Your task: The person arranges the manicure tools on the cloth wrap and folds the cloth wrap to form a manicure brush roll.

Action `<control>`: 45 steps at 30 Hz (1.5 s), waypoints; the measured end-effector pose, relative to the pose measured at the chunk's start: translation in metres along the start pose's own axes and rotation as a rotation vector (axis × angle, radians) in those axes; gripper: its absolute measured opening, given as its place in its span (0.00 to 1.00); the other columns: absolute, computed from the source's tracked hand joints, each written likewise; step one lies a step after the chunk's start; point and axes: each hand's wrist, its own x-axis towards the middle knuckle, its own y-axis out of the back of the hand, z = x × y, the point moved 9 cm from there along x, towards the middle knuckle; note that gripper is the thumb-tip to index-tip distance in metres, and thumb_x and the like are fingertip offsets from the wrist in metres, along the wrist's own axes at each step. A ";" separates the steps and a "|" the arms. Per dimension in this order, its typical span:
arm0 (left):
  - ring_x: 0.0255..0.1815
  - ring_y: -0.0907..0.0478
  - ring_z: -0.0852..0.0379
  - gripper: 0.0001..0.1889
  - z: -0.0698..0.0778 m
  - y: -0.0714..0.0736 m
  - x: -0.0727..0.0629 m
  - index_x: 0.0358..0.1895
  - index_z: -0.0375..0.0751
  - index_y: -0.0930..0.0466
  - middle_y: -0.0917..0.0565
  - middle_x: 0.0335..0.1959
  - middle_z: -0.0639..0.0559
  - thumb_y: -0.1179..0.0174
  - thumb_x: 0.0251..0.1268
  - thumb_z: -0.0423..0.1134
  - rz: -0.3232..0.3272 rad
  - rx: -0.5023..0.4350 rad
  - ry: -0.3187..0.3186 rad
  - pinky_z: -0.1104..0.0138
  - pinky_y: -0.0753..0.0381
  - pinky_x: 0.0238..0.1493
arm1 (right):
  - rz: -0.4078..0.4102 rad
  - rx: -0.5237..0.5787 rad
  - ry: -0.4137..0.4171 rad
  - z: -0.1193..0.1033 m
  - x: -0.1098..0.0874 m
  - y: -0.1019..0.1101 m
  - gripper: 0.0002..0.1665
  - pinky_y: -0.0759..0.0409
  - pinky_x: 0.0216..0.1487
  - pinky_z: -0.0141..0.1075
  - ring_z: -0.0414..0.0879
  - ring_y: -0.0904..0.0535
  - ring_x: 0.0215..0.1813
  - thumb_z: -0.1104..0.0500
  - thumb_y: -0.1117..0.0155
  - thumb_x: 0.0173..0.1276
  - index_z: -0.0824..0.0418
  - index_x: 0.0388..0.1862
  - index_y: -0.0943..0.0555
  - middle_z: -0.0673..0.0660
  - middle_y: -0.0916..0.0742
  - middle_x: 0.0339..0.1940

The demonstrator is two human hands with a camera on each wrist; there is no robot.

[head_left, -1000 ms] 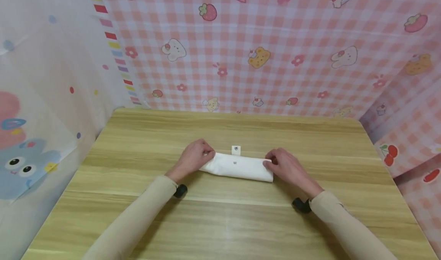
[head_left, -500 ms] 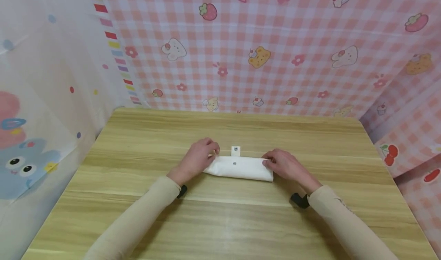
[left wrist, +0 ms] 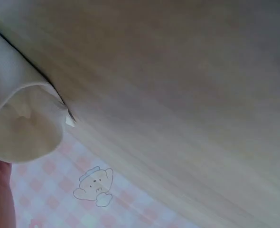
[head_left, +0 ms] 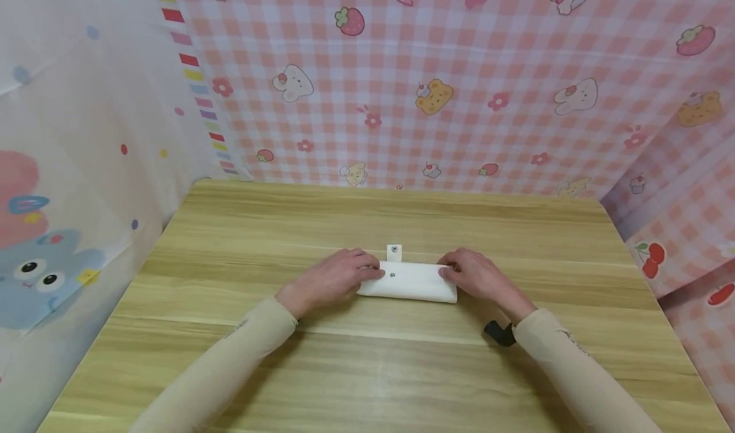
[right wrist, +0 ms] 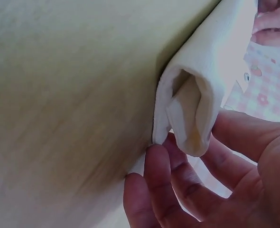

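A white roll-up pouch [head_left: 413, 284] lies folded in a flat roll on the wooden table, with a metal snap on its top face. Its small tab [head_left: 393, 252], bearing the other snap part, sticks out from the far edge. My left hand [head_left: 333, 278] lies over the roll's left part, fingers extended across the top near the snap. At the other end, my right hand [head_left: 476, 275] pinches the pouch, thumb above the fingers. In the right wrist view the rolled layers of the pouch [right wrist: 216, 61] form an open-ended tube. The left wrist view shows the opposite end [left wrist: 26, 123] hollow as well.
The wooden table [head_left: 367, 369] extends around the pouch on all sides. A pink checked curtain [head_left: 402, 57] hangs behind it and on the right, and a white patterned curtain [head_left: 69, 114] hangs on the left. A black wrist camera [head_left: 499, 333] sits at my right wrist.
My left hand has let go of the pouch's left far corner and moved right onto its top, covering more of it. The right hand stays at its end.
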 end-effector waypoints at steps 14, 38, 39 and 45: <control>0.71 0.25 0.49 0.23 -0.001 -0.008 -0.008 0.69 0.36 0.21 0.23 0.71 0.45 0.36 0.75 0.40 -0.051 -0.205 0.051 0.58 0.27 0.70 | 0.057 0.014 -0.004 -0.015 0.004 0.007 0.19 0.25 0.64 0.58 0.61 0.20 0.64 0.58 0.42 0.79 0.65 0.62 0.16 0.64 0.14 0.61; 0.69 0.24 0.52 0.19 -0.012 -0.009 -0.005 0.65 0.40 0.18 0.19 0.67 0.48 0.37 0.76 0.41 -0.062 -0.378 0.185 0.58 0.28 0.71 | 0.122 0.201 0.077 -0.059 0.041 -0.011 0.07 0.18 0.53 0.46 0.48 0.15 0.46 0.63 0.34 0.74 0.60 0.48 0.13 0.55 0.10 0.43; 0.69 0.24 0.52 0.19 -0.012 -0.009 -0.004 0.65 0.40 0.18 0.19 0.67 0.48 0.37 0.76 0.41 -0.063 -0.374 0.188 0.58 0.28 0.71 | 0.131 0.191 0.091 -0.060 0.040 -0.011 0.07 0.17 0.52 0.46 0.48 0.15 0.46 0.63 0.33 0.74 0.60 0.47 0.13 0.55 0.10 0.43; 0.67 0.22 0.51 0.20 -0.011 -0.008 -0.003 0.64 0.40 0.17 0.18 0.65 0.47 0.35 0.74 0.44 -0.059 -0.360 0.219 0.57 0.27 0.70 | 0.179 0.133 0.189 -0.069 0.033 -0.011 0.05 0.17 0.48 0.44 0.45 0.16 0.44 0.65 0.34 0.74 0.59 0.44 0.13 0.53 0.10 0.42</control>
